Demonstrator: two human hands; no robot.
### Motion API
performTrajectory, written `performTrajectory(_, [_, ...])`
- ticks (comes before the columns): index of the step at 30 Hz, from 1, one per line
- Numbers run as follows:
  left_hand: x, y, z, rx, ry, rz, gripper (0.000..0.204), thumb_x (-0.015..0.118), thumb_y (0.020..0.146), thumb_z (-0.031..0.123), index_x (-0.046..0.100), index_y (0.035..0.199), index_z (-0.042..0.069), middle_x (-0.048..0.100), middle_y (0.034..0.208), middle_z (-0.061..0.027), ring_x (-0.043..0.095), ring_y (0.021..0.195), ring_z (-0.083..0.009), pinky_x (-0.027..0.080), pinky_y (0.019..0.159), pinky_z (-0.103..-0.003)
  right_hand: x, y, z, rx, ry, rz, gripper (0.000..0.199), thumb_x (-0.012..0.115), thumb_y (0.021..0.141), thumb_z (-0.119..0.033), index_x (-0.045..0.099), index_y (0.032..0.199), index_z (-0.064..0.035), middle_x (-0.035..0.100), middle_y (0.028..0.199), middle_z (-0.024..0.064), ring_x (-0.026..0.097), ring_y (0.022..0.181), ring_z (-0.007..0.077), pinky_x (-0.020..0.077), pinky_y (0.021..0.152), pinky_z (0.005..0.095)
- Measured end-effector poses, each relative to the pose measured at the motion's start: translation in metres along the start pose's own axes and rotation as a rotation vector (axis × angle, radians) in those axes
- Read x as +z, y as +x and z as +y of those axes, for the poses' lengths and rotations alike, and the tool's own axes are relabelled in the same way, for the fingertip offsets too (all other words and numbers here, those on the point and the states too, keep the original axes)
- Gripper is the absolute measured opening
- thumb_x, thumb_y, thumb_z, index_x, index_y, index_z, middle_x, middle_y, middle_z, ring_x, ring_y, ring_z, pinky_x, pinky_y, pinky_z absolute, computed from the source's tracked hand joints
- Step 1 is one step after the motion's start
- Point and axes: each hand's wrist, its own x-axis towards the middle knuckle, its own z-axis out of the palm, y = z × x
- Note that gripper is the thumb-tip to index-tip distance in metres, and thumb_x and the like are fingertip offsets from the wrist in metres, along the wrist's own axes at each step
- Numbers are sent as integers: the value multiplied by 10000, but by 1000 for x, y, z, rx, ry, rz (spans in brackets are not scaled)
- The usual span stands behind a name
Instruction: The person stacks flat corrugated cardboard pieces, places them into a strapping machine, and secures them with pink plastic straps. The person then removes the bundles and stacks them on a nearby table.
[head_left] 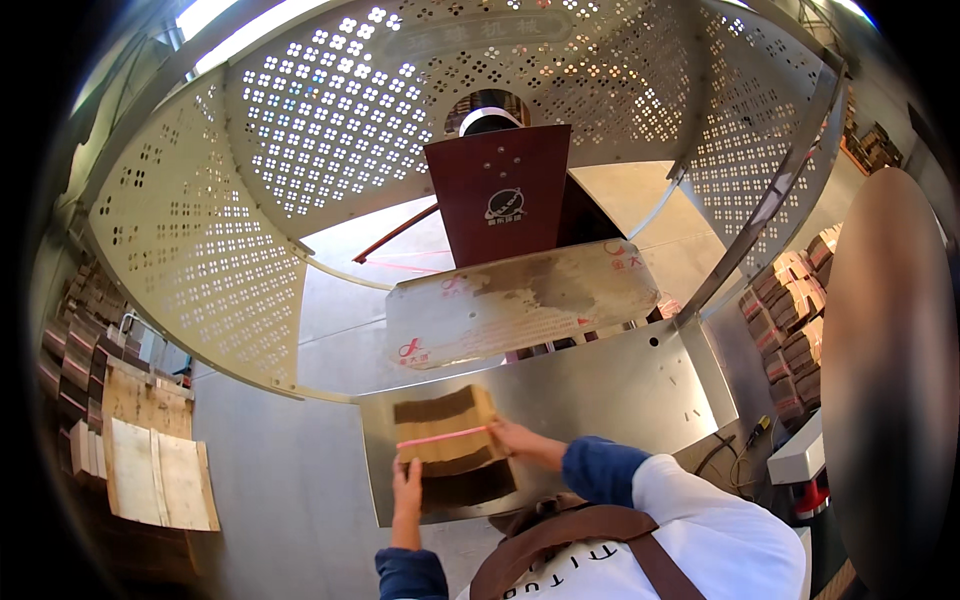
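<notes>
Grips a pink-banded brown stack (452, 450) between the left hand (407, 484) at its left edge and the right hand (518, 442) at its right, over the near left part of the metal table (600, 400). Has a stained pale plate (520, 308) just beyond, a maroon panel (465, 190) farther off, and bundled stacks (790, 330) at the right.

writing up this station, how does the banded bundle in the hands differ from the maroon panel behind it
The banded bundle is tan and dark brown with wavy edges between the tones, while the maroon panel is one main colour.
The bundle has a pink band across it; the panel carries a pale round emblem.
The bundle is held by the left hand and right hand; no hand touches the panel.
</notes>
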Motion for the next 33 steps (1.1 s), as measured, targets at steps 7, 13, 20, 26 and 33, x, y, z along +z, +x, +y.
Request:
performTrajectory(7, [-119,8,-11,-60,111,134,650,585,920,360,359,1390,-27,412,1407,-189,383,1300,-300,306,1073,-382,67,-28,-46,-333,-215,-295,624,441,943,-509,485,1318,-12,572,1240,210,543,1148,320,409,973,372])
performTrajectory(13, [-2,19,86,509,596,385,625,625,888,251,362,1374,-42,422,1397,-216,390,1298,-355,307,1082,-408,-37,-97,57,-175,-292,23,608,435,927,-539,550,1249,-36,632,1118,217,615,998,369,464,886,427])
performTrajectory(20, [256,4,95,630,728,-826,587,641,877,216,405,1350,-40,460,1359,-233,442,1271,-338,342,1063,-402,-117,-231,181,-56,-50,667,548,485,919,-499,589,1179,-28,644,1103,207,599,1033,381,461,903,432])
performTrajectory(26, [457,-125,88,713,817,-1699,599,677,860,247,430,1351,8,502,1335,-225,488,1245,-336,412,994,-407,-91,-355,271,128,388,1221,524,505,907,-463,626,1129,-4,644,1079,234,597,1030,390,460,889,435])
performTrajectory(33, [569,-217,56,891,1028,-2226,638,685,855,281,409,1370,24,523,1317,-217,512,1219,-344,443,963,-417,-14,-438,309,415,689,1668,525,527,900,-454,607,1149,2,637,1086,233,588,1040,392,452,909,437])
